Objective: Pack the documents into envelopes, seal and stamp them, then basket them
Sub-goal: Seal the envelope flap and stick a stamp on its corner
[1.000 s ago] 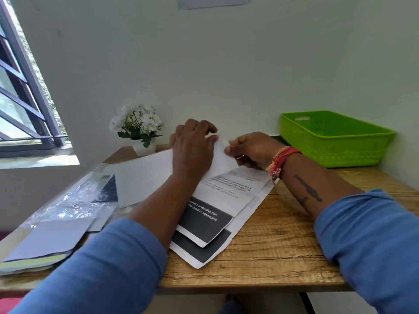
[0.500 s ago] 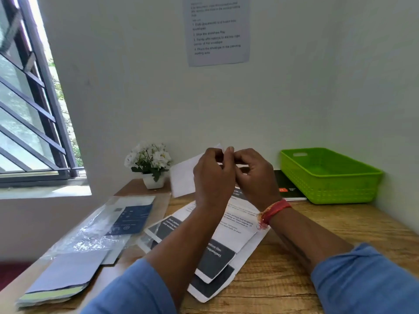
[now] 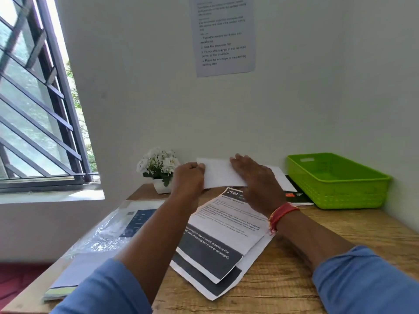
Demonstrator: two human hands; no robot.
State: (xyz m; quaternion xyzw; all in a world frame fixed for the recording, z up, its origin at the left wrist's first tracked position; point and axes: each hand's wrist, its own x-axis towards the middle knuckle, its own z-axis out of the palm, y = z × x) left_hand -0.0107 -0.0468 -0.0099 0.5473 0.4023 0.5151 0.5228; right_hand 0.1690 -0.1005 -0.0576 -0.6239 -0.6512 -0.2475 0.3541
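A folded white sheet (image 3: 218, 174) is held up above the desk near the back wall. My left hand (image 3: 189, 177) grips its left edge. My right hand (image 3: 254, 177) lies flat over its right part, fingers spread. Below them several printed documents (image 3: 223, 234) with black bands lie fanned on the wooden desk (image 3: 294, 268). The green basket (image 3: 335, 180) stands at the back right, nothing visible inside it.
A small pot of white flowers (image 3: 158, 168) sits behind my left hand. Plastic sleeves and envelopes (image 3: 108, 234) lie at the desk's left. A dark booklet (image 3: 297, 193) rests beside the basket. An instruction sheet (image 3: 223, 35) hangs on the wall; a barred window (image 3: 34, 98) is left.
The view has tilted upward. My hands have moved apart along the white sheet, the right one flattening over it, where before both pinched it together at the middle.
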